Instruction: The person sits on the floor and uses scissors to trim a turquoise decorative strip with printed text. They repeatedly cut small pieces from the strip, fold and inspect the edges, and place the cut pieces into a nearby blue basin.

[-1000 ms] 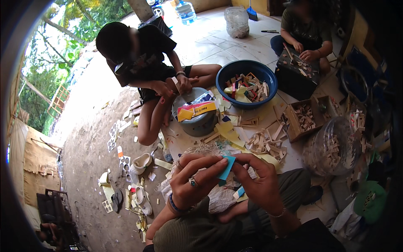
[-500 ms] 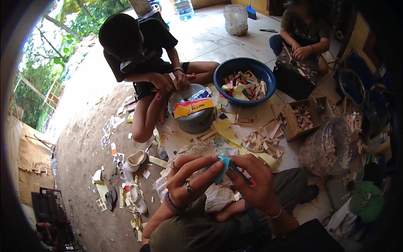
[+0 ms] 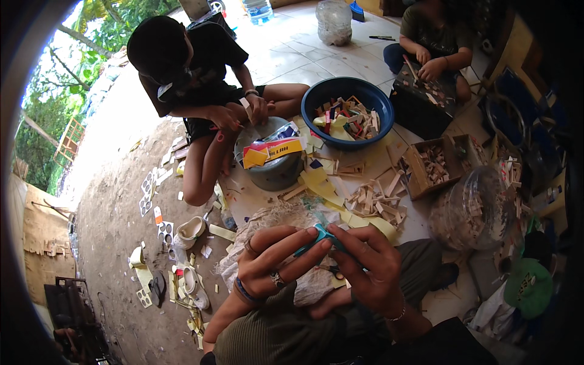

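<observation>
Dark letters [image 3: 280, 149] stand on a yellow strip [image 3: 294, 145] across the top of the grey tub [image 3: 275, 179]; marks [image 3: 535, 286] on the green cap [image 3: 523, 301] are unreadable.

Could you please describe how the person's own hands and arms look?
The left hand wears two rings and dark blue bands at the wrist. The right hand has a thin, light bracelet, with a black sleeve farther up.

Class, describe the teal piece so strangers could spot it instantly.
Find the big blue basin. Nearer the camera, the wearer's left hand and right hand pinch the small teal piece. Its colour sets it apart from nearby yellow scraps.
</observation>
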`<act>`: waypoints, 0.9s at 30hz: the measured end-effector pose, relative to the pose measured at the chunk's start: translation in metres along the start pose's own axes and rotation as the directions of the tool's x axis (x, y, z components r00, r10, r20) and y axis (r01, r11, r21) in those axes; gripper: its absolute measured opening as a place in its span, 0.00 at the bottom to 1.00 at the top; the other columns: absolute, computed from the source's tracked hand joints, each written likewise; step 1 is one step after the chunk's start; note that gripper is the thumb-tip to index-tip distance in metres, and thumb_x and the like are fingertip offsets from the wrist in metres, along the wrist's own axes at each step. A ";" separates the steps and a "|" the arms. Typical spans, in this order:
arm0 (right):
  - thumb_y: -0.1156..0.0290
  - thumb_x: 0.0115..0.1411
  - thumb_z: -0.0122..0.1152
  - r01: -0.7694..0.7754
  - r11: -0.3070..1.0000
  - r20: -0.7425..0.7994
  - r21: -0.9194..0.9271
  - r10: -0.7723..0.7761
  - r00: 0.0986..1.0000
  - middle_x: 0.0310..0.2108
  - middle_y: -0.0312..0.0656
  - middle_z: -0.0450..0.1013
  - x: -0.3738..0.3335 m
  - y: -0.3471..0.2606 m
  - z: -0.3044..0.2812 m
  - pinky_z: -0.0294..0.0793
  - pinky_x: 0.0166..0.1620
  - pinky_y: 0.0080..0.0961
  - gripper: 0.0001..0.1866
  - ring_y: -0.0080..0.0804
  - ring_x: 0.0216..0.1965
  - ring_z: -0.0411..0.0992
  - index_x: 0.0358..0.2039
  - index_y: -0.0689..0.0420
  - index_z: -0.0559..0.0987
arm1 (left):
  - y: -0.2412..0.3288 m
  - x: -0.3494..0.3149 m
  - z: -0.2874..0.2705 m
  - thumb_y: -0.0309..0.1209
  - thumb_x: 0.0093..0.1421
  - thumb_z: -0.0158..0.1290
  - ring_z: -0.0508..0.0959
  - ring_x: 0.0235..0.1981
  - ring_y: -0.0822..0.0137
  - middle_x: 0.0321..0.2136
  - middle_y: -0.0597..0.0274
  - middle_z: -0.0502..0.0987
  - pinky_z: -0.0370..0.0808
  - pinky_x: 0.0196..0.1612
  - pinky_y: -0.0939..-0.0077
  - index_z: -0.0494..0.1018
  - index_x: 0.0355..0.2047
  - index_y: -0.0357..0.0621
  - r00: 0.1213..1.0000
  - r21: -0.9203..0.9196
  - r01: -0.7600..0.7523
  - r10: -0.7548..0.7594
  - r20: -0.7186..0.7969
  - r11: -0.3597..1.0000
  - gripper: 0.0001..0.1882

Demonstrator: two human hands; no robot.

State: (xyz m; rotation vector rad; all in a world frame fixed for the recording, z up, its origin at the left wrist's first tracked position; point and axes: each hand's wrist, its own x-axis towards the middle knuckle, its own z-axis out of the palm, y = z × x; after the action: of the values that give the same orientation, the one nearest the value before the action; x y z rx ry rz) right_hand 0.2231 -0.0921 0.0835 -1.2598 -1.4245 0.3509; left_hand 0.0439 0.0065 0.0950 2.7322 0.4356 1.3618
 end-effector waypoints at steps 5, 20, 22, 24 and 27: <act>0.80 0.58 0.70 0.006 1.000 0.010 -0.010 -0.006 1.000 0.38 0.40 0.76 -0.002 0.000 -0.003 0.77 0.35 0.28 0.24 0.30 0.33 0.76 0.57 0.57 0.83 | -0.003 -0.003 0.002 0.23 0.47 0.68 0.80 0.42 0.64 0.50 0.66 0.80 0.82 0.42 0.75 0.83 0.51 0.52 0.999 0.003 -0.044 0.044 0.012 0.999 0.28; 0.79 0.56 0.70 0.092 0.989 0.002 -0.115 -0.092 0.996 0.41 0.39 0.76 -0.006 0.004 -0.005 0.77 0.36 0.29 0.27 0.32 0.35 0.75 0.58 0.55 0.82 | 0.004 -0.001 0.000 0.24 0.47 0.71 0.81 0.43 0.62 0.46 0.64 0.79 0.83 0.42 0.74 0.85 0.45 0.56 0.998 0.018 -0.015 0.014 0.065 1.000 0.23; 0.79 0.56 0.70 0.093 0.988 0.010 -0.121 -0.093 0.996 0.41 0.40 0.75 -0.005 0.005 -0.005 0.77 0.36 0.29 0.27 0.32 0.35 0.75 0.58 0.55 0.82 | 0.003 -0.001 0.000 0.24 0.47 0.71 0.81 0.44 0.61 0.47 0.63 0.78 0.83 0.42 0.72 0.84 0.46 0.56 0.997 0.012 -0.021 0.020 0.076 1.000 0.24; 0.79 0.56 0.70 0.057 0.995 -0.010 -0.077 -0.058 0.998 0.42 0.41 0.75 -0.004 0.004 -0.004 0.77 0.37 0.29 0.27 0.32 0.36 0.75 0.59 0.56 0.81 | 0.000 0.000 0.001 0.24 0.48 0.71 0.81 0.44 0.59 0.49 0.61 0.78 0.83 0.43 0.68 0.83 0.47 0.56 0.996 -0.005 -0.041 0.041 0.081 0.999 0.24; 0.80 0.57 0.70 0.020 0.998 -0.015 -0.062 -0.021 1.000 0.43 0.43 0.74 -0.003 0.005 -0.007 0.78 0.38 0.30 0.28 0.32 0.36 0.75 0.60 0.56 0.81 | -0.002 0.001 0.003 0.26 0.54 0.68 0.81 0.46 0.55 0.52 0.54 0.78 0.82 0.46 0.62 0.81 0.49 0.55 0.997 -0.164 0.013 0.000 0.076 0.986 0.21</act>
State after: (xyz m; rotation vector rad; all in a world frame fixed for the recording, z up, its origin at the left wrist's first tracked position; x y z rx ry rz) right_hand 0.2305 -0.0954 0.0799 -1.2944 -1.4435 0.2839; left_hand 0.0465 0.0087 0.0942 2.6347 0.3117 1.2288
